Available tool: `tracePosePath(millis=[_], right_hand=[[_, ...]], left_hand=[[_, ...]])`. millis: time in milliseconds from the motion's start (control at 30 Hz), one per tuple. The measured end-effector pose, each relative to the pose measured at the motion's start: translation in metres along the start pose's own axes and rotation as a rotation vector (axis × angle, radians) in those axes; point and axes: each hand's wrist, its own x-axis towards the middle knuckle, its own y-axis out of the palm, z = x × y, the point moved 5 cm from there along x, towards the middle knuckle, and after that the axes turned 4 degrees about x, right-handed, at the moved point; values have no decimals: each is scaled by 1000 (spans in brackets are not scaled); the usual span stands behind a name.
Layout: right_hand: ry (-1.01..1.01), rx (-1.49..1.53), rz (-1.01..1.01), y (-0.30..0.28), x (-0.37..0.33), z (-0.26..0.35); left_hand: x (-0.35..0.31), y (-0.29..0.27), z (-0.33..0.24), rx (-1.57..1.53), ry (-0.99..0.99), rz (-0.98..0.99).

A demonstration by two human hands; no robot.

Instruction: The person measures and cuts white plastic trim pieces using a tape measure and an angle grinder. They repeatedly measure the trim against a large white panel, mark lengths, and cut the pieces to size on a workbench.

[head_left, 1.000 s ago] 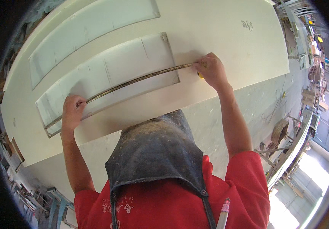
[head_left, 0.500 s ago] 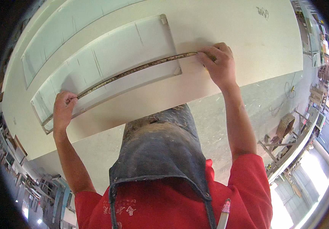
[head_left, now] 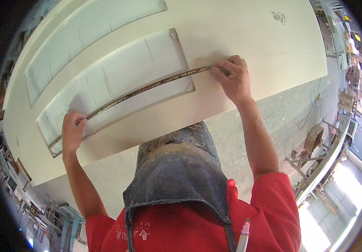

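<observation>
A worn tape measure (head_left: 147,87), its blade drawn out and dark with marks, stretches between my two hands above a large cream panel (head_left: 248,42). My left hand (head_left: 72,132) pinches the blade near the left end of the panel's nearer recess (head_left: 126,69). Past the recess's right end, my right hand (head_left: 233,80) is closed round the other end of the tape; the fingers hide most of what lies in the palm. The blade runs slantwise, lower at the left, and bows slightly. Thin dark streaks mark the pale floor of the recess.
A second long recess (head_left: 93,35) lies farther across the panel. Scribbled marks show on the panel's right part. Beyond its near edge is a grey floor (head_left: 273,113) with a cable (head_left: 311,109). Wooden pieces and a stand (head_left: 307,157) are at the right; racks crowd the left rim.
The panel, both hands and the tape sit slightly lower in the picture, the right hand also a little farther left. The hold on the tape looks the same.
</observation>
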Motion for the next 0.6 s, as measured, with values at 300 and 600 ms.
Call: tracePosePath(millis=[300,600], right_hand=[[-44,35,190,-22,-5,0],[-37,403,266,-161,-97,-63]], left_hand=[[-8,-26,-15,255,-20,-2],[-30,-18,-333,141,560,-148]])
